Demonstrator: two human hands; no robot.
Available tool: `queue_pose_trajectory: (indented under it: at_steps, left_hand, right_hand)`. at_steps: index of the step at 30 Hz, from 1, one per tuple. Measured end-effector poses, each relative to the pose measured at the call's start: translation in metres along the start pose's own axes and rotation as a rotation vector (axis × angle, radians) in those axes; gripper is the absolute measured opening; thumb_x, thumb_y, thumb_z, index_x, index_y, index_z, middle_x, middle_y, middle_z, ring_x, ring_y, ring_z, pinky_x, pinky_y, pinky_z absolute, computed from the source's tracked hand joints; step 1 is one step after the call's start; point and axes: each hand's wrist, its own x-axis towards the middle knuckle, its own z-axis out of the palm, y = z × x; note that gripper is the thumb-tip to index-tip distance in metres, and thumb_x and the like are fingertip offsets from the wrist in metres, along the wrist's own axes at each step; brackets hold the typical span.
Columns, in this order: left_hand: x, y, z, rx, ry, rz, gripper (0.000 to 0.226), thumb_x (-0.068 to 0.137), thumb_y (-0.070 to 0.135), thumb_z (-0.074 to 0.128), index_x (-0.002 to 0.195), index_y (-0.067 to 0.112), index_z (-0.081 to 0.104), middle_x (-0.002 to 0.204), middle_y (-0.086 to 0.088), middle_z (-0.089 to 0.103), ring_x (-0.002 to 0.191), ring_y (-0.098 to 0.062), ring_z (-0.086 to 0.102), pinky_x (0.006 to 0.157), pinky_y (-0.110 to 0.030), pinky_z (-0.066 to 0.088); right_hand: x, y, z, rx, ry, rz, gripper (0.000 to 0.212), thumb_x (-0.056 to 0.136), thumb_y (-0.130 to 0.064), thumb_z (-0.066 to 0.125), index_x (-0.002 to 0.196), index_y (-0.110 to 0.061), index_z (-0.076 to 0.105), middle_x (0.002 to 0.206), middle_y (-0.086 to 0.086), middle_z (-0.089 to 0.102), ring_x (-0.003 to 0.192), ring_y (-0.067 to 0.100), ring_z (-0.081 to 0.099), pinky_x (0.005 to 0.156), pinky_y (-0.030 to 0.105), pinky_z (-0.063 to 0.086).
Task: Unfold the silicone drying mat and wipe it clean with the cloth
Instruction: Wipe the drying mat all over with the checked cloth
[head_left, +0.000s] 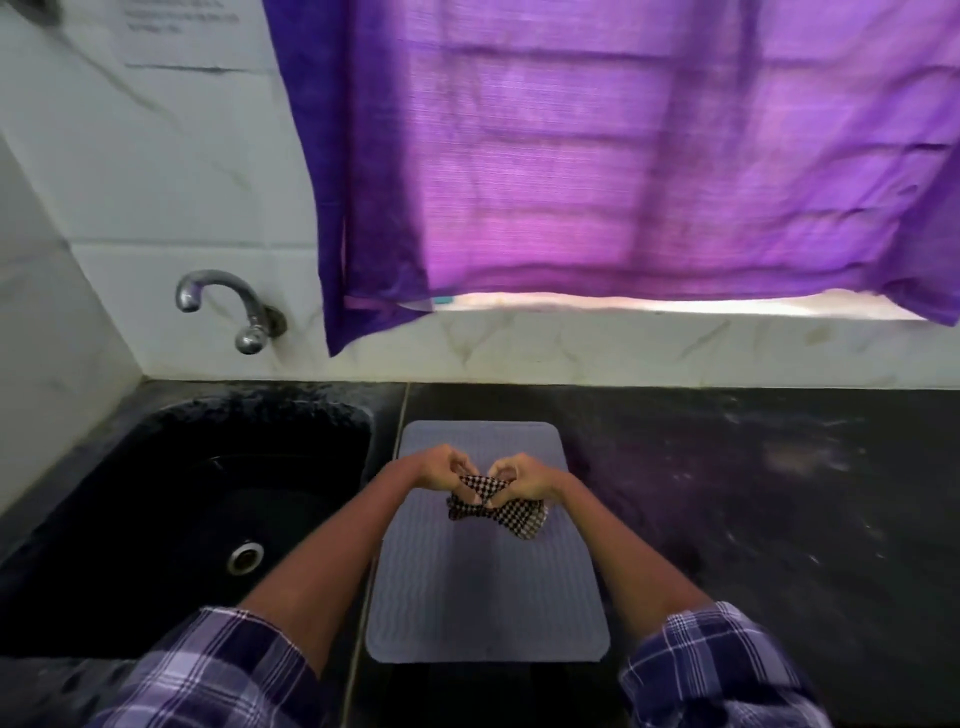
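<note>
Mat (483, 587) grey-purple, thin wavy lines. Cloth (498, 506) black-white checks. Curtain (623, 156) purple. Sleeves (218, 670) purple-white plaid. Counter (753, 493) black, sink (171, 499) black. Tap (228, 306) silver.

We cannot read the notice (176, 31) at the upper left of the frame: its print is blurred and its top is cut by the edge. The curtain (623, 156) runs off the top and right edges and hides the window, save a bright strip beneath its hem. Mid-frame, the cloth (498, 512) is partly buried under the left hand (441, 467) and the right hand (524, 475), so we cannot tell its full shape, and it covers part of the mat (483, 597). Both checked sleeves (218, 670) leave the frame at the bottom. The sink (156, 519) interior is too dark to make out, and the worktop (779, 519) smears at the right.
</note>
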Motion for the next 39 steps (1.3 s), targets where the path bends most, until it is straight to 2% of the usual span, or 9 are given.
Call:
queue_pose_trajectory:
  at_steps: [3, 8, 15, 19, 24, 27, 31, 34, 39]
  left_hand:
    - [-0.003, -0.029, -0.019, -0.028, -0.009, 0.036, 0.027, 0.086, 0.006, 0.066, 0.110, -0.005, 0.066, 0.094, -0.006, 0.059, 0.091, -0.015, 0.054, 0.076, -0.023, 0.044]
    - [0.000, -0.087, -0.038, -0.597, 0.144, -0.030, 0.029, 0.095, 0.012, 0.056, 0.121, 0.002, 0.062, 0.105, -0.008, 0.065, 0.084, -0.011, 0.062, 0.069, -0.021, 0.050]
    - [0.031, -0.104, -0.031, -1.121, 0.119, -0.081, 0.036, 0.096, 0.012, 0.053, 0.131, 0.000, 0.052, 0.112, -0.011, 0.060, 0.089, -0.017, 0.061, 0.076, -0.028, 0.051]
    - [0.052, -0.087, -0.023, -1.321, 0.145, -0.102, 0.037, 0.097, 0.013, 0.053, 0.130, -0.002, 0.052, 0.091, -0.003, 0.064, 0.078, -0.012, 0.059, 0.069, -0.026, 0.049]
    - [0.075, -0.087, -0.015, -1.464, 0.187, -0.128, 0.032, 0.097, 0.010, 0.052, 0.128, -0.001, 0.054, 0.093, -0.007, 0.064, 0.077, -0.013, 0.060, 0.054, -0.016, 0.056]
    - [0.082, -0.094, -0.015, -1.229, 0.134, -0.099, 0.029, 0.095, 0.010, 0.057, 0.121, -0.002, 0.057, 0.094, -0.008, 0.066, 0.077, -0.012, 0.061, 0.061, -0.018, 0.056]
    - [0.098, -0.131, -0.047, -0.255, 0.317, -0.064, 0.053, 0.085, 0.022, 0.072, 0.131, 0.001, 0.055, 0.126, -0.012, 0.058, 0.117, -0.028, 0.057, 0.095, -0.035, 0.045]
    - [0.104, -0.158, -0.065, 0.227, 0.284, -0.112, 0.079, 0.081, 0.036, 0.073, 0.147, 0.021, 0.033, 0.145, -0.005, 0.043, 0.137, -0.031, 0.033, 0.107, -0.049, 0.031]
    - [0.129, -0.166, -0.062, 0.295, 0.152, -0.099, 0.125, 0.069, 0.036, 0.082, 0.154, 0.027, -0.009, 0.148, -0.011, 0.039, 0.140, -0.029, 0.023, 0.110, -0.051, 0.021]
  right_hand:
    - [0.022, -0.016, 0.017, 0.051, -0.043, 0.012, 0.025, 0.077, -0.017, 0.077, 0.098, -0.017, 0.062, 0.106, 0.006, 0.063, 0.105, 0.022, 0.060, 0.089, 0.034, 0.052]
    - [0.046, -0.014, 0.033, 0.368, 0.073, 0.088, 0.029, 0.075, -0.023, 0.076, 0.102, -0.018, 0.067, 0.106, 0.002, 0.067, 0.102, 0.019, 0.062, 0.086, 0.031, 0.051]
    - [0.079, -0.039, 0.071, 1.380, 0.654, -0.060, 0.024, 0.087, -0.009, 0.062, 0.110, -0.014, 0.056, 0.096, 0.010, 0.067, 0.083, 0.023, 0.065, 0.070, 0.035, 0.055]
    - [0.086, -0.051, 0.070, 1.619, 0.666, -0.247, 0.017, 0.093, -0.025, 0.050, 0.098, -0.012, 0.060, 0.081, 0.003, 0.073, 0.078, 0.015, 0.069, 0.064, 0.027, 0.061]
    - [0.111, -0.059, 0.067, 1.795, 0.670, -0.306, 0.026, 0.095, -0.025, 0.046, 0.114, -0.013, 0.058, 0.105, 0.008, 0.061, 0.096, 0.021, 0.058, 0.075, 0.034, 0.059]
    - [0.132, -0.064, 0.062, 1.680, 0.774, -0.025, 0.043, 0.094, -0.018, 0.055, 0.133, 0.000, 0.048, 0.117, 0.018, 0.059, 0.102, 0.031, 0.061, 0.090, 0.047, 0.051]
    - [0.153, -0.053, 0.037, 0.982, 0.920, 0.252, 0.050, 0.087, -0.014, 0.066, 0.133, -0.005, 0.048, 0.130, 0.017, 0.058, 0.123, 0.034, 0.054, 0.103, 0.049, 0.046]
    - [0.176, -0.044, 0.025, 0.200, 0.819, 0.152, 0.042, 0.091, -0.010, 0.058, 0.131, -0.007, 0.050, 0.130, 0.014, 0.059, 0.123, 0.029, 0.054, 0.106, 0.043, 0.045]
    - [0.220, -0.037, 0.040, -0.572, 0.490, -0.028, 0.037, 0.091, -0.010, 0.051, 0.126, -0.016, 0.058, 0.129, 0.009, 0.058, 0.119, 0.027, 0.052, 0.102, 0.037, 0.042]
